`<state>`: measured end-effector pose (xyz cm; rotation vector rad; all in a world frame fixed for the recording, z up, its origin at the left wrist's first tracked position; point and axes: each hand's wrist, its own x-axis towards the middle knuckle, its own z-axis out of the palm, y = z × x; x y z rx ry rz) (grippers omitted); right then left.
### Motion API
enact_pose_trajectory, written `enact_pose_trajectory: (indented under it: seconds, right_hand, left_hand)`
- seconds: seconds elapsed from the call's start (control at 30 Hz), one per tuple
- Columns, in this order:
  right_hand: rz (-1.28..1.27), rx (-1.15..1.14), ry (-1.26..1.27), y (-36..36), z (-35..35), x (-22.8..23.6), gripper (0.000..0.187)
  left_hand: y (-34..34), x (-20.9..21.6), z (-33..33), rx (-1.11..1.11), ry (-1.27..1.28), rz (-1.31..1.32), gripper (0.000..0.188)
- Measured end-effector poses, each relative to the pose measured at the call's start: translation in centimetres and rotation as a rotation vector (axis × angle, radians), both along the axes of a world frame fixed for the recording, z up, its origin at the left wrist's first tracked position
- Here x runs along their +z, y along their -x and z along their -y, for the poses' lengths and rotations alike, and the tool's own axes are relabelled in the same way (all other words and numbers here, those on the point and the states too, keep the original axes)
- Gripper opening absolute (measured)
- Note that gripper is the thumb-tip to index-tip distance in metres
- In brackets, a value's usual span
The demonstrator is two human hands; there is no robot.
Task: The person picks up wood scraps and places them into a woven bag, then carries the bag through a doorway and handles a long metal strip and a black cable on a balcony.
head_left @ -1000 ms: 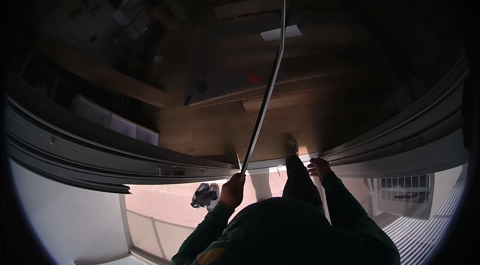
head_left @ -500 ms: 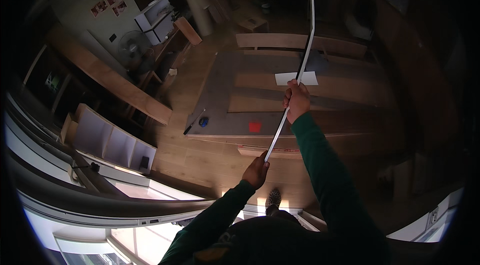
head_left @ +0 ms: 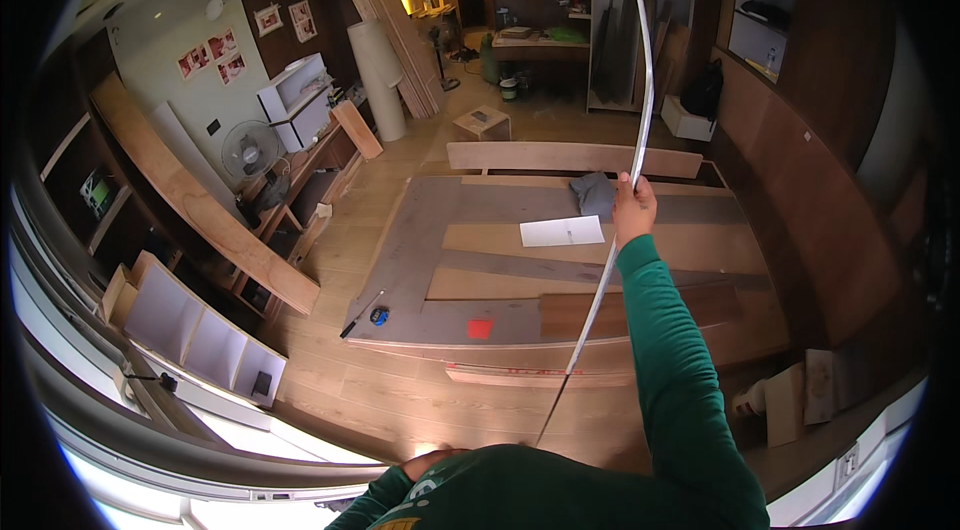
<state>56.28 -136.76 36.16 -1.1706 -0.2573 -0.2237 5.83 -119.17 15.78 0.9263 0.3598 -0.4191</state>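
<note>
My right hand (head_left: 634, 213) is closed around a long, thin, whitish strip (head_left: 597, 305). It stands at a slant with a slight bow; its upper part runs out of the top of the view and its lower end, darker, comes down close to my body. Low at my waist, my left hand (head_left: 430, 462) is away from the strip, its fingers hidden behind my shirt. Below the strip lies a large framed wooden panel (head_left: 390, 240). On it are a white sheet (head_left: 560, 232), a grey cloth-like item (head_left: 593, 194), a red square (head_left: 480, 329) and a blue tape measure (head_left: 379, 315).
Left stand a shelf unit (head_left: 205, 330), a long wooden board (head_left: 215, 195) and a standing fan (head_left: 252, 150). A pale roll (head_left: 378, 80) leans near the back. A wooden box (head_left: 482, 123) sits on the floor. At right, a long brown panel (head_left: 800, 150) leans.
My left hand has let go of the strip's lower end and dropped to my waist. My right hand, still gripping, has shifted right. The picture has brightened.
</note>
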Motion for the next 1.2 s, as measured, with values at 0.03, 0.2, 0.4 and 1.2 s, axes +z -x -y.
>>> enact_pose_trajectory:
  seconds: [0.03,0.2,0.4,1.2]
  right_hand:
    - [0.044,-0.028,0.06,-0.7,0.6,-0.7,0.027]
    - [0.103,-0.064,0.318,0.2,0.3,-3.0,0.034]
    - [0.167,-0.05,0.645,3.5,-2.5,-4.1,0.035]
    - [0.255,0.05,0.987,10.3,-1.6,-0.2,0.028]
  left_hand:
    - [-1.2,2.5,-0.5,-0.057,-0.008,-0.095,0.037]
    - [-6.5,6.2,-3.4,-0.061,-0.517,0.251,0.031]
    - [-15.5,13.3,-10.2,0.141,-1.303,0.571,0.024]
    - [-40.6,39.0,-40.6,0.108,-2.315,1.975,0.05]
